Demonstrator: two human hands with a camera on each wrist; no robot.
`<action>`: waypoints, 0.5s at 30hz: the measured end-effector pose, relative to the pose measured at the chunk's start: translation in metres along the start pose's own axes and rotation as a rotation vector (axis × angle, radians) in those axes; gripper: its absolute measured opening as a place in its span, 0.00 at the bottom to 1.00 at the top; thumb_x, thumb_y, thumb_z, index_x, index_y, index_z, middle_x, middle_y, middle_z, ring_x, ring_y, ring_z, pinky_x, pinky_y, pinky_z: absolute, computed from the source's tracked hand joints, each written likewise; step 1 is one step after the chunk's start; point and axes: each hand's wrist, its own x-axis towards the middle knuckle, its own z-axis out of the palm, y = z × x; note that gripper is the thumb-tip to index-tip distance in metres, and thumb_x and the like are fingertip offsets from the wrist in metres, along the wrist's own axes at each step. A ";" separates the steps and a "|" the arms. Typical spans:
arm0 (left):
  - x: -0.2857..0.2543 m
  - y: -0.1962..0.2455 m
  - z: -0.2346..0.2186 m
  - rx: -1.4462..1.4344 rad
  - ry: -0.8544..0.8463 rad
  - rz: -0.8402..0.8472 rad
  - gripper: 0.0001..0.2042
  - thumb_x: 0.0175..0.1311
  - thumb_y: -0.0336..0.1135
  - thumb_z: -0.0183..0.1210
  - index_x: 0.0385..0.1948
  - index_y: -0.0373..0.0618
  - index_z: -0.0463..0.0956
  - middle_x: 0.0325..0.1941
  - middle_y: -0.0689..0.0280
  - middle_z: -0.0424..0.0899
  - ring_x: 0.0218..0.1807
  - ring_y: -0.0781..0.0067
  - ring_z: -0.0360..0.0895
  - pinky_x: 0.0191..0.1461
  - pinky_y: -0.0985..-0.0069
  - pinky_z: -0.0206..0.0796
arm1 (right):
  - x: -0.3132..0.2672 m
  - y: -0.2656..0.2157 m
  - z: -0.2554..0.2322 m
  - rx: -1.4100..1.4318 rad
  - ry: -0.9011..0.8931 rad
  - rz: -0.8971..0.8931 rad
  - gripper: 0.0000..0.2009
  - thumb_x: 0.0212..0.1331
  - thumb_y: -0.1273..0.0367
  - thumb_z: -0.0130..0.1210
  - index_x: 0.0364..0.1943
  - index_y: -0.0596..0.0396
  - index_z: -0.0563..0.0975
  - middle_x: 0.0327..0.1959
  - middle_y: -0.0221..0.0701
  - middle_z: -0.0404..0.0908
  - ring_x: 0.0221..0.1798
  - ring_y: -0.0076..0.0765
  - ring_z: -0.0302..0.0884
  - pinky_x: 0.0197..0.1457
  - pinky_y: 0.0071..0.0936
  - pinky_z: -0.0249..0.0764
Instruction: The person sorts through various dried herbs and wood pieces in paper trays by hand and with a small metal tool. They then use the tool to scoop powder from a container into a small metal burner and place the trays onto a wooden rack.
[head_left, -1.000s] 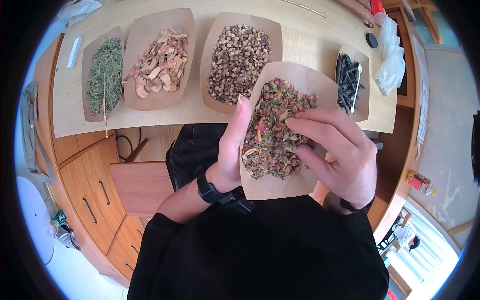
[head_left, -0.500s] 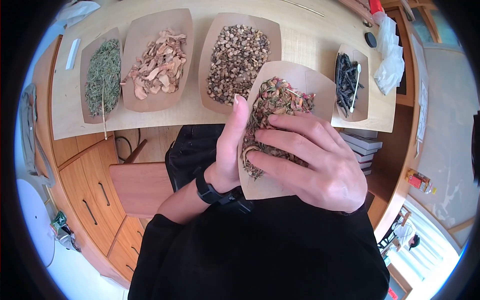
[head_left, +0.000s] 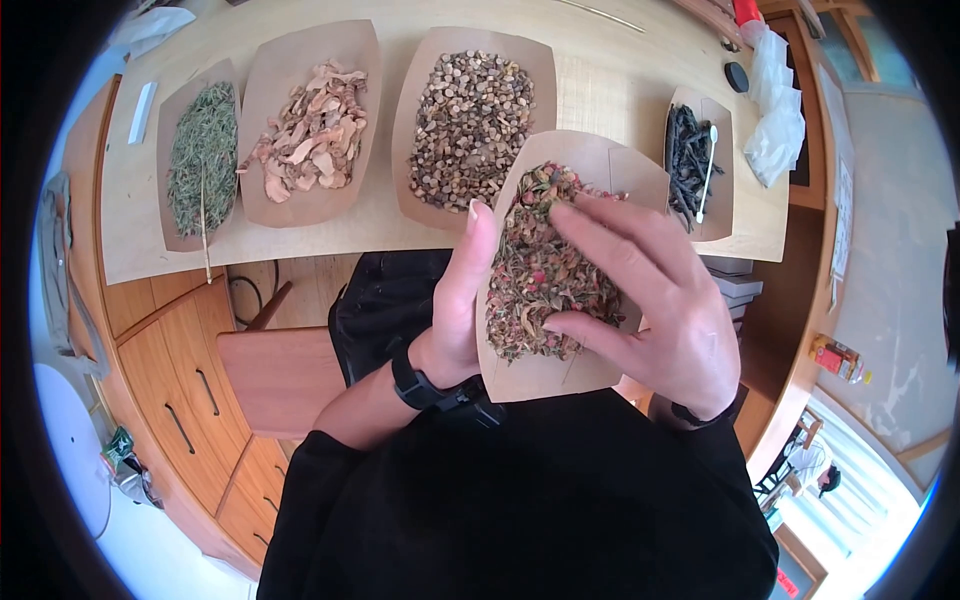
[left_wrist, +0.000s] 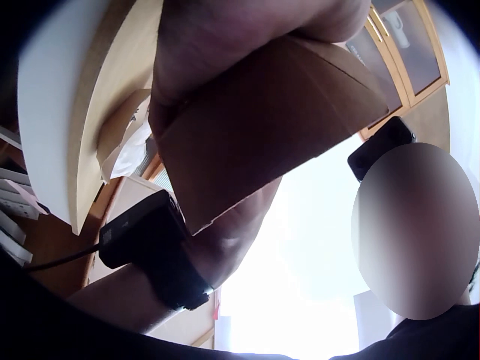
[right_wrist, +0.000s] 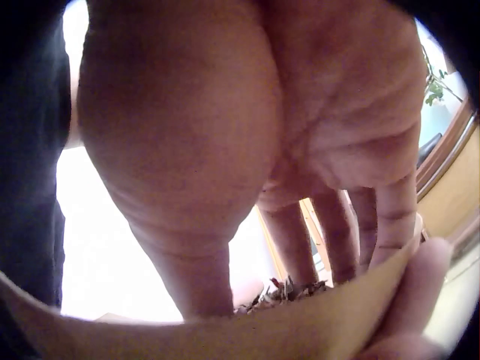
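Note:
A brown paper tray [head_left: 545,383] of mixed dried herbs with pink and red bits [head_left: 540,275] is held up off the table by my left hand [head_left: 458,300], its thumb along the near left side and its other fingers hidden underneath. My right hand [head_left: 665,300] reaches over the right rim, fingers and thumb spread and their tips touching the herbs. From below, the left wrist view shows the tray's underside [left_wrist: 262,127] with my left hand [left_wrist: 255,37] against it. In the right wrist view, my right hand [right_wrist: 262,112] has its fingertips down behind the rim, by some herbs [right_wrist: 281,292].
On the table [head_left: 610,90] stand trays of green herb [head_left: 203,150], pinkish slices [head_left: 318,130], round brown pieces [head_left: 470,125] and black strips [head_left: 688,160] with a white spoon [head_left: 709,170]. Plastic bags [head_left: 775,130] lie at the right, beside a black cap [head_left: 736,76].
My right hand swept left across the herbs with spread fingers, then drew back right, its fingertips now near the upper middle of the heap. The herbs have shifted; my left hand keeps its hold.

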 end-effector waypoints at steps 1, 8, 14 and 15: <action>0.000 0.000 -0.001 -0.012 -0.009 -0.006 0.38 0.76 0.66 0.35 0.74 0.43 0.55 0.69 0.54 0.70 0.68 0.59 0.72 0.71 0.58 0.68 | -0.001 0.002 0.001 -0.022 -0.055 -0.035 0.33 0.39 0.68 0.76 0.58 0.50 0.81 0.57 0.37 0.80 0.55 0.48 0.80 0.56 0.38 0.78; -0.002 -0.002 -0.010 -0.013 -0.047 -0.023 0.38 0.76 0.66 0.36 0.74 0.43 0.56 0.69 0.54 0.71 0.67 0.60 0.73 0.69 0.60 0.70 | -0.009 0.005 0.002 0.039 0.061 -0.098 0.18 0.47 0.73 0.71 0.47 0.52 0.85 0.45 0.34 0.83 0.41 0.42 0.83 0.45 0.34 0.83; 0.001 -0.004 -0.003 0.019 0.010 -0.041 0.39 0.75 0.68 0.36 0.74 0.42 0.56 0.70 0.53 0.70 0.68 0.59 0.73 0.70 0.60 0.70 | -0.005 0.006 -0.002 0.037 0.101 -0.206 0.17 0.42 0.74 0.73 0.41 0.57 0.87 0.46 0.38 0.86 0.42 0.41 0.85 0.44 0.31 0.81; 0.002 -0.006 -0.001 -0.008 0.019 -0.012 0.40 0.75 0.68 0.36 0.74 0.41 0.56 0.71 0.52 0.69 0.68 0.58 0.72 0.70 0.59 0.69 | -0.008 0.007 -0.005 0.035 0.108 -0.205 0.17 0.42 0.74 0.73 0.41 0.57 0.87 0.46 0.38 0.86 0.42 0.41 0.85 0.44 0.31 0.81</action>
